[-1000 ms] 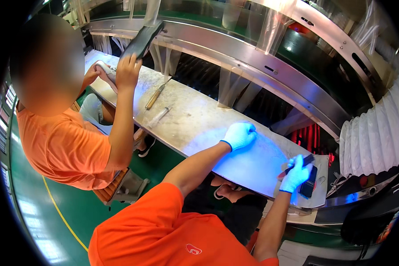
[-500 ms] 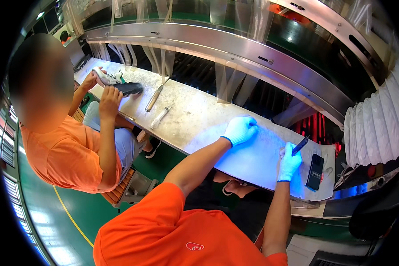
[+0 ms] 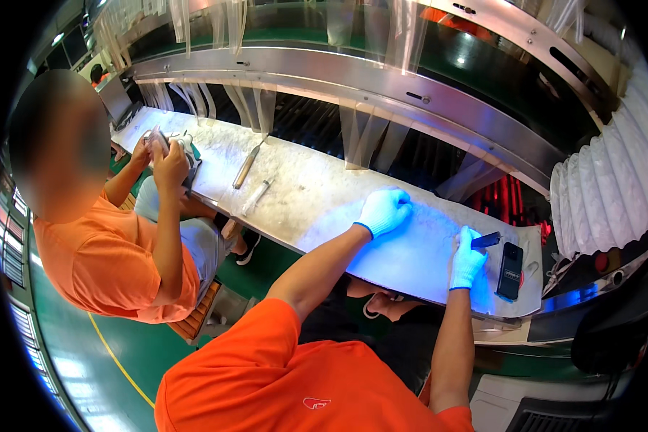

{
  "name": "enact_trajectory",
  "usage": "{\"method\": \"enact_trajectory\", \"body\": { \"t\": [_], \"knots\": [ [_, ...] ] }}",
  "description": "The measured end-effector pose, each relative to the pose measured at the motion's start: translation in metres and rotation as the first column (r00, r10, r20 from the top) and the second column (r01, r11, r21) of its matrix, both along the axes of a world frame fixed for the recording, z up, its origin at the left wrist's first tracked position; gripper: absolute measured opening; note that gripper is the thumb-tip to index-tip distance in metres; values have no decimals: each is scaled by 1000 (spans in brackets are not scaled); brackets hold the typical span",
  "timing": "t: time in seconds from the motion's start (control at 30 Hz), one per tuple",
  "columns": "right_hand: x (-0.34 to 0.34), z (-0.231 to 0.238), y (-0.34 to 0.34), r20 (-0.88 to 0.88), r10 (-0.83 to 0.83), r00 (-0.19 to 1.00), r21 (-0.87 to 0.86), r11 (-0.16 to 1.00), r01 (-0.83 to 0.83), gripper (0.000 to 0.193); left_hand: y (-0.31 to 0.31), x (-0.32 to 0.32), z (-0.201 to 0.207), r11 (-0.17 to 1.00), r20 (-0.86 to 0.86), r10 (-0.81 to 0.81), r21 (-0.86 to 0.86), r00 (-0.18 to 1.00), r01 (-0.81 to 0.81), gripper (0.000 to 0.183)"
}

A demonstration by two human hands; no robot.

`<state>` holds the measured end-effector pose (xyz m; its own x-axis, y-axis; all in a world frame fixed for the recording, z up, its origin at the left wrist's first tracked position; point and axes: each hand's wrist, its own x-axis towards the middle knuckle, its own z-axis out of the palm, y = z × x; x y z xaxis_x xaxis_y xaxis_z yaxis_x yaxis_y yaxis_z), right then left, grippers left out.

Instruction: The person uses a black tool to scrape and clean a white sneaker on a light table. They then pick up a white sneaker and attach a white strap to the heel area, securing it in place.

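My left hand [image 3: 385, 211], in a pale glove lit blue, rests curled on the worktable [image 3: 295, 180]; whatever its fingers may hold is hidden. Farther right, my right hand [image 3: 466, 263], gloved alike, is closed around a dark, slim, pen-like tool [image 3: 487, 240] that points to the right. A bright blue glow lies on the tabletop around both hands. Just right of my right hand lies a black phone [image 3: 510, 271].
A co-worker [image 3: 111, 252] in orange sits at the left, holding a shoe [image 3: 189, 150]. A handled tool [image 3: 247, 167] and a clear syringe [image 3: 257, 196] lie between us. Behind the table runs a metal-framed conveyor machine [image 3: 381, 92] with hanging plastic strips; a white ribbed duct [image 3: 605, 194] stands right.
The pen-like tool in my right hand has tipped from slanting upward to nearly level. My left hand stays put on the table. The co-worker has drawn the shoe closer and turned it.
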<state>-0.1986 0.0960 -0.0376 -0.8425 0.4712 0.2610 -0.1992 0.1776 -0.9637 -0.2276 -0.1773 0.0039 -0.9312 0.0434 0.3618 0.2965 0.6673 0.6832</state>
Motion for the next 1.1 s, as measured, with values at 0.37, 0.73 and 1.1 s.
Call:
{"method": "enact_trajectory", "body": {
  "t": [0.37,0.73,1.1],
  "knots": [
    [-3,-6,4,-18,13,1000,42,999,-12,20,-1,-4,-4,1000,-21,3,-1,1000,-3,25],
    [-4,-9,7,-2,40,999,25,999,-40,16,-2,-3,-2,1000,-9,5,14,1000,-5,26],
    [-5,-14,10,-28,39,999,57,998,-38,17,-1,-4,-3,1000,12,4,7,1000,-4,26]
  ]
}}
